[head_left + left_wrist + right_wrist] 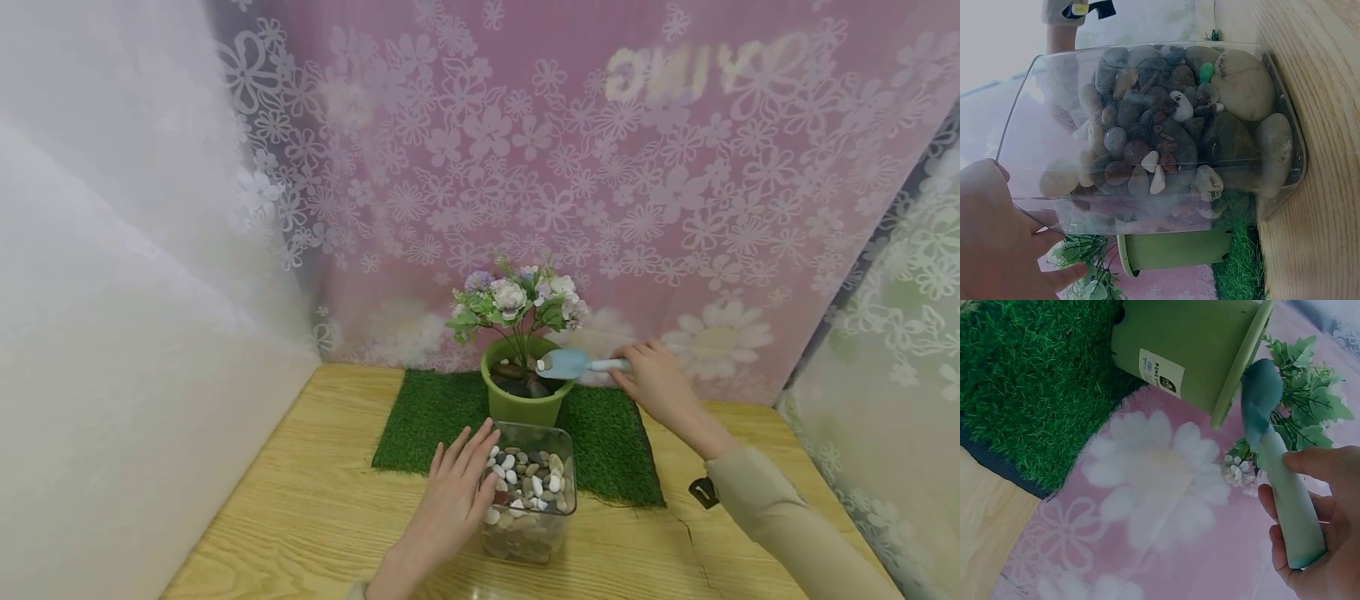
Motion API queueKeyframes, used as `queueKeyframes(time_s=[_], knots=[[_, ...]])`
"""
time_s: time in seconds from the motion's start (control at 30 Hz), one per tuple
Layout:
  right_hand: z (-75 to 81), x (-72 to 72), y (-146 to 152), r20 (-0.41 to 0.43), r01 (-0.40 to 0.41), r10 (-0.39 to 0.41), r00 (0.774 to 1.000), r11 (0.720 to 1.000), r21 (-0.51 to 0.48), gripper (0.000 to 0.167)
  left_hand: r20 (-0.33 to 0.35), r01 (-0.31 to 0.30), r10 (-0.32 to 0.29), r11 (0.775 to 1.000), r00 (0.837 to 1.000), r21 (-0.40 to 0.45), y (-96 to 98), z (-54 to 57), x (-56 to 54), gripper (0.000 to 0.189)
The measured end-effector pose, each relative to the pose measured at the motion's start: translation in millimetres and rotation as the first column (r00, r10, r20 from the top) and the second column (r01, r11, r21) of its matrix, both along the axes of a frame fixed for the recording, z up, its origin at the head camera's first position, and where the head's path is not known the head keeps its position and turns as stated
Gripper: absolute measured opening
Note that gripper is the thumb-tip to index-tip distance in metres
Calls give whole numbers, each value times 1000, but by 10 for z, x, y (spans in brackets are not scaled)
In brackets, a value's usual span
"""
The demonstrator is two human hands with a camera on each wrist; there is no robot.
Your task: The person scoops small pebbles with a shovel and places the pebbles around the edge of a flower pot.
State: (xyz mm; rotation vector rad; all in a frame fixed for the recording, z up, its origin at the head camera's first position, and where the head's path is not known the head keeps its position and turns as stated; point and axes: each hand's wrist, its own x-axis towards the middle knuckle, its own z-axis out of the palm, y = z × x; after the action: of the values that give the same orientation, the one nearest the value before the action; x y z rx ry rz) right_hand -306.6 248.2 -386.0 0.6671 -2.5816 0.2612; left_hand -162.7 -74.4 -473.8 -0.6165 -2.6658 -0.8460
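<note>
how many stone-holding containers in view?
2: a green flowerpot standing on the artificial turf mat, and a clear square container in front of it, beside the left hand. No others show.

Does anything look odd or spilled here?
Nothing looks spilled, but a thin, crooked dark line runs across the yellowish wooden table beside the green artificial-grass mat, unlike the paler grain. Thread or crack, I can't tell.
</note>
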Motion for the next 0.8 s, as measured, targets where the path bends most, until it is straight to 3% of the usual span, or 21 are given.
queueKeyframes(time_s=[0.17, 0.43, 0.67, 0.8], knots=[[-10, -132, -98, -10, -10, 11, 1000, 994, 106, 21, 2, 3, -3, 1000, 1000, 5, -1, -5, 6, 54], [28, -213, -253, -161, -31, 64, 985, 979, 199, 15, -5, -2, 2, 1000, 1000, 6, -4, -9, -4, 53], [66, -241, -263, -301, -40, 108, 948, 974, 225, 19, -20, 0, 0, 1000, 1000, 8, -4, -11, -3, 53], [71, -211, -278, -328, -55, 139, 934, 966, 254, 20, -5, -1, 1, 1000, 1000, 13, -4, -13, -3, 53]])
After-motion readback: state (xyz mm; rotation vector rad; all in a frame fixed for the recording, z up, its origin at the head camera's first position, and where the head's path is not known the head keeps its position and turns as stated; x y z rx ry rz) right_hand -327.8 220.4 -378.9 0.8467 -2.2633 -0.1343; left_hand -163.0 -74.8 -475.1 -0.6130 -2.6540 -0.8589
